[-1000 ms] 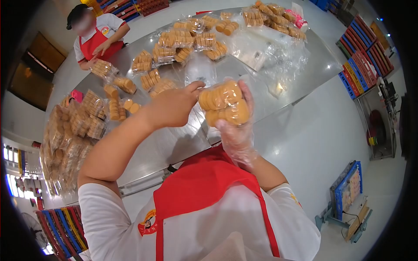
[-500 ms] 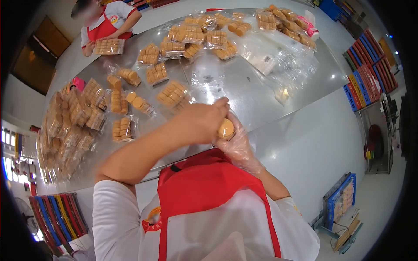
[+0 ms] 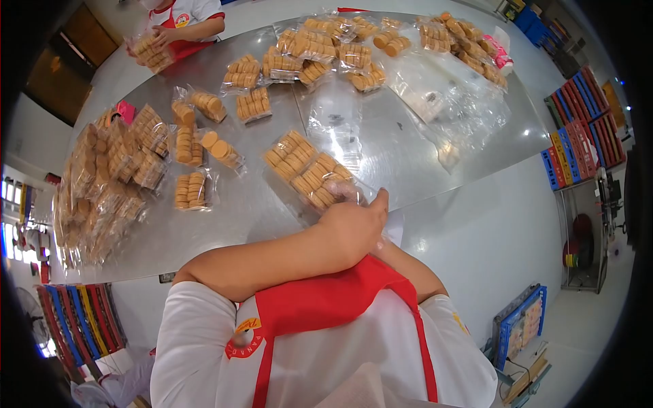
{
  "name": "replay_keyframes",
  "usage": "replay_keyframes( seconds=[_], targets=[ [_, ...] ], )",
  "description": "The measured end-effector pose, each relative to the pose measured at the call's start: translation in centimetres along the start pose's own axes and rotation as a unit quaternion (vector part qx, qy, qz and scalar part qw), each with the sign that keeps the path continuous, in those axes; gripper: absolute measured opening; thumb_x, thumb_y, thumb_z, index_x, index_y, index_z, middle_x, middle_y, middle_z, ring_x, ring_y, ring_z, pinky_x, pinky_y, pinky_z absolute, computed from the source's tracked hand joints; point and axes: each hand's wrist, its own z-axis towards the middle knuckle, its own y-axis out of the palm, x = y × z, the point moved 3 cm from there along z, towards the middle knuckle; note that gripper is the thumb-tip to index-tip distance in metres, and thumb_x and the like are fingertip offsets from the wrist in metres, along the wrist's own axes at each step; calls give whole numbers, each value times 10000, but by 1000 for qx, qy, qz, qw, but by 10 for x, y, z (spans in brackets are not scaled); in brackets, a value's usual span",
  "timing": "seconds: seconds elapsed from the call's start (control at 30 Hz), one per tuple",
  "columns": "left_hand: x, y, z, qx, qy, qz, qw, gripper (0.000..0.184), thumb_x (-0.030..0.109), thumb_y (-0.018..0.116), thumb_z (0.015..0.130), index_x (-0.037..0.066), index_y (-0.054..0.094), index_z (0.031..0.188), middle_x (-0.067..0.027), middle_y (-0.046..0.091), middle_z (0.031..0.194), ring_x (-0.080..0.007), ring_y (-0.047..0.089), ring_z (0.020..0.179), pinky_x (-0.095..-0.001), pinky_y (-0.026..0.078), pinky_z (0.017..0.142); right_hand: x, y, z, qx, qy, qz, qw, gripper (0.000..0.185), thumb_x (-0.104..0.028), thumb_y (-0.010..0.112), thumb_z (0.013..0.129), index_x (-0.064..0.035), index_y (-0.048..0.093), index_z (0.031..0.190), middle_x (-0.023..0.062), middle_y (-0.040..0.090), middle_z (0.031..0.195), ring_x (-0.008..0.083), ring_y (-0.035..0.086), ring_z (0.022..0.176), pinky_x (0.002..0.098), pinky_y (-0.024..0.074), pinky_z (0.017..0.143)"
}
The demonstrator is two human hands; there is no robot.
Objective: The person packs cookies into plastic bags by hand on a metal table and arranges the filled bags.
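A clear bag of round tan cookies (image 3: pixel 296 163), packed in rows, lies tilted on the steel table in front of me. My right hand (image 3: pixel 345 192), in a clear plastic glove, grips its near right end, partly hidden. My bare left hand (image 3: pixel 357 228) crosses over my right wrist, close to the bag's near end. Its fingers look curled together on the far side, and what they hold is hidden. Left of the bag lie smaller cookie packs (image 3: pixel 192 191).
A large heap of bagged cookies (image 3: pixel 102 190) covers the table's left end. More packs (image 3: pixel 309 46) and loose clear bags (image 3: pixel 442 95) lie towards the back. Across the table (image 3: pixel 255 204), a co-worker's hand (image 3: pixel 163 37) holds a pack. Coloured trays (image 3: pixel 575 146) are stacked at right.
The cookie bag has turned from end-on, between my hands, to lying broadside on the table. Both hands have moved lower, with my left hand now across my right wrist. The co-worker's pack is tilted.
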Motion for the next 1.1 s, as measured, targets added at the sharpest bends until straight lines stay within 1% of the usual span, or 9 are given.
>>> replay_keyframes(
  seconds=[0.13,0.23,0.33,0.47,0.6,0.7,0.83,0.9,1.1],
  targets=[
    [-3,-29,-4,58,-3,0,998,656,110,625,790,-63,434,1393,-221,541,1324,-270,701,872,-360,560,643,0,6,4,-21,11,0,1000,494,-209,645,911,-38,484,1346,92,581,1254,190,625,1024,306,556,871],
    [-14,-14,2,71,-83,-8,994,597,112,627,787,-46,466,1339,-188,670,993,-274,706,814,-374,552,612,-2,9,6,-40,12,-4,999,487,-201,644,906,-38,492,1339,95,581,1253,193,623,1030,310,555,874],
    [-9,-7,2,20,-85,-74,993,560,128,634,782,-29,476,1296,-174,672,777,-294,701,741,-413,541,600,-2,16,8,-62,9,-13,998,480,-194,643,901,-38,499,1331,98,582,1252,196,622,1035,315,554,877],
    [-9,-5,-8,131,-61,-99,985,502,115,606,811,-22,476,1276,-208,676,812,-297,699,715,-402,529,588,-11,32,18,-95,-24,-48,994,470,-184,641,895,-38,509,1321,103,582,1251,200,620,1042,321,553,882],
    [-30,10,-29,318,-109,-188,923,362,49,544,880,0,462,1229,-202,669,831,-268,697,712,-357,509,551,-31,51,44,-81,-202,-198,956,461,-175,640,888,-38,519,1311,107,583,1250,203,618,1049,327,552,887],
    [-48,48,-40,405,-168,-447,780,237,45,493,930,31,434,1159,-180,637,869,-264,681,691,-359,520,567,-33,42,83,25,-408,-405,818,455,-160,604,907,-20,511,1330,104,580,1275,265,598,1117,368,523,933],
    [-57,97,-45,393,-265,-747,467,194,-24,450,910,71,360,1052,-108,581,842,-185,613,616,-289,472,501,-17,68,90,80,-386,-813,428,554,-118,645,793,-34,524,1328,158,548,1323,345,512,1216,419,490,944],
    [-53,106,-49,354,-321,-785,394,202,-43,424,891,77,364,1042,-117,576,825,-181,586,585,-287,446,471,6,63,99,15,-338,-903,264,562,-133,652,796,-50,524,1337,148,524,1362,363,475,1261,445,470,964],
    [-59,143,-55,334,-377,-792,345,220,-44,401,867,30,431,1072,-136,591,830,-184,573,546,-284,389,412,44,42,105,-11,-428,-891,149,536,-185,603,841,-70,516,1357,119,508,1370,378,421,1317,549,428,976]
  ],
)
